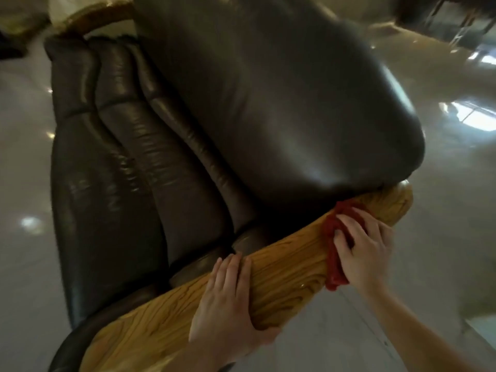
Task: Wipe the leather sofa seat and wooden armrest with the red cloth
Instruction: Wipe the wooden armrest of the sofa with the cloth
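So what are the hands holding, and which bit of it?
The right hand grips the red cloth by its bunched middle, pressing it on the wooden armrest. The left hand holds nothing; it lies flat on the armrest.

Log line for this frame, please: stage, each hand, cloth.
stage: wiping wooden armrest | right hand: holds bunched red cloth against armrest | left hand: rests flat on armrest | leather seat: no hand on it

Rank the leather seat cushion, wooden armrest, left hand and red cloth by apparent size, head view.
Largest first:
leather seat cushion
wooden armrest
left hand
red cloth (unsure against the hand: right hand covers part)
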